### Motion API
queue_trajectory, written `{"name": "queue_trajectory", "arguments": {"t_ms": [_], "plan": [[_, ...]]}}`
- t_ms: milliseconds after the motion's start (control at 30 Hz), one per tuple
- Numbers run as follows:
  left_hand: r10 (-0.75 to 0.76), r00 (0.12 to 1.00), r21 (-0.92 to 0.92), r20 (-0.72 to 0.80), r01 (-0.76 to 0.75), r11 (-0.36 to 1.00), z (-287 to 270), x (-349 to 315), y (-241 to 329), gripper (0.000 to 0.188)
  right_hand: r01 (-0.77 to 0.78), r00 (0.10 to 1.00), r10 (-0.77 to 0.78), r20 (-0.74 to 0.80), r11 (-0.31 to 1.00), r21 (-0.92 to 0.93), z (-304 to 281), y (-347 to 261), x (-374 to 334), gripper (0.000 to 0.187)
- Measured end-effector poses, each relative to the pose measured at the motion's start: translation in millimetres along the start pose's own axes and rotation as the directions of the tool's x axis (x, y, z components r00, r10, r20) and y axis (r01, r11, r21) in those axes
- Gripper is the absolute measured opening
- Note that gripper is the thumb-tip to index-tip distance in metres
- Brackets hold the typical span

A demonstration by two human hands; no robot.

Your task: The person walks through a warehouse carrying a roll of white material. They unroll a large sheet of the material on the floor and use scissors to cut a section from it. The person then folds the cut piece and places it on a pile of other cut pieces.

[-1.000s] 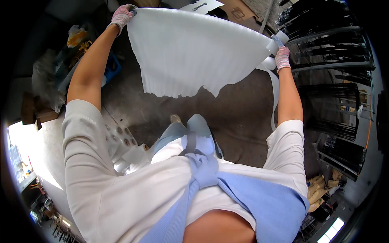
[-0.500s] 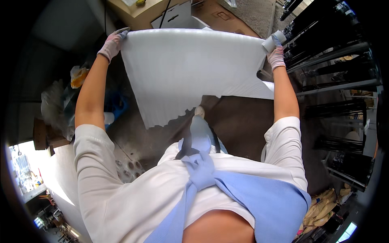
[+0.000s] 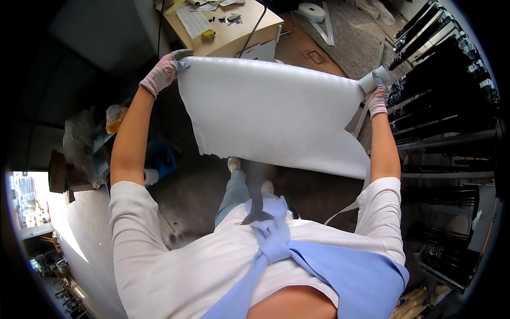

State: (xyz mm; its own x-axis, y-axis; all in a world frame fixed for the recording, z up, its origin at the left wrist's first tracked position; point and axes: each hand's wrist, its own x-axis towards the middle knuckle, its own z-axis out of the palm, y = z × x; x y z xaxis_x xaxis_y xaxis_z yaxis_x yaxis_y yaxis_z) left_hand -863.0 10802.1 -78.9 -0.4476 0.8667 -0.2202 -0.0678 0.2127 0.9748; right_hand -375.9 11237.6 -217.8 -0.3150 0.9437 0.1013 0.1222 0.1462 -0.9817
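Note:
A wide white sheet of packing foam (image 3: 271,111) hangs between my two hands, its top edge pulled nearly straight and its lower edge ragged. My left hand (image 3: 163,73), in a pink and grey knit glove, is closed on the sheet's upper left corner. In a matching glove, my right hand (image 3: 377,99) is closed at the upper right corner. That hand also has a short white roll (image 3: 374,80), which looks like a tape roll, with its thumb across it. Below the right corner, the sheet's side has a notch.
Ahead stands a wooden desk (image 3: 228,37) with papers and a yellow item. A white roll of strap (image 3: 311,12) lies on the floor beyond. Racks of long black pieces (image 3: 430,87) line the right. At left are plastic bags (image 3: 79,141) and a blue container (image 3: 161,159).
My hands and the sheet sit lower and farther right in the picture. More of the desk and floor ahead shows. A second shoe has come into view below the sheet.

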Motion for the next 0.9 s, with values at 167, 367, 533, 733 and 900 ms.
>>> {"name": "queue_trajectory", "arguments": {"t_ms": [167,367,533,733,900], "plan": [[0.080,0.994,0.038,0.074,-0.083,0.996,-43,69,-23,0.027,-0.194,0.978,0.144,-0.147,0.888,-0.418,121,-126,13,0.049],[0.092,0.968,0.022,-0.235,-0.089,0.996,-5,126,-126,0.029,-0.067,0.996,0.092,-0.010,0.639,-0.766,316,-118,45,0.072],[0.037,0.975,-0.034,-0.217,-0.046,0.998,-23,147,-158,0.030,0.100,0.936,0.010,0.352,0.951,-0.293,492,-69,53,0.061],[0.019,0.982,-0.009,-0.189,-0.021,1.000,-41,166,-167,0.029,0.121,0.932,-0.020,0.361,0.959,-0.257,593,-15,93,0.068],[0.021,0.998,-0.153,-0.051,-0.029,0.988,-33,178,-152,0.029,0.086,0.950,0.106,0.295,0.817,-0.571,583,6,124,0.075]]}}
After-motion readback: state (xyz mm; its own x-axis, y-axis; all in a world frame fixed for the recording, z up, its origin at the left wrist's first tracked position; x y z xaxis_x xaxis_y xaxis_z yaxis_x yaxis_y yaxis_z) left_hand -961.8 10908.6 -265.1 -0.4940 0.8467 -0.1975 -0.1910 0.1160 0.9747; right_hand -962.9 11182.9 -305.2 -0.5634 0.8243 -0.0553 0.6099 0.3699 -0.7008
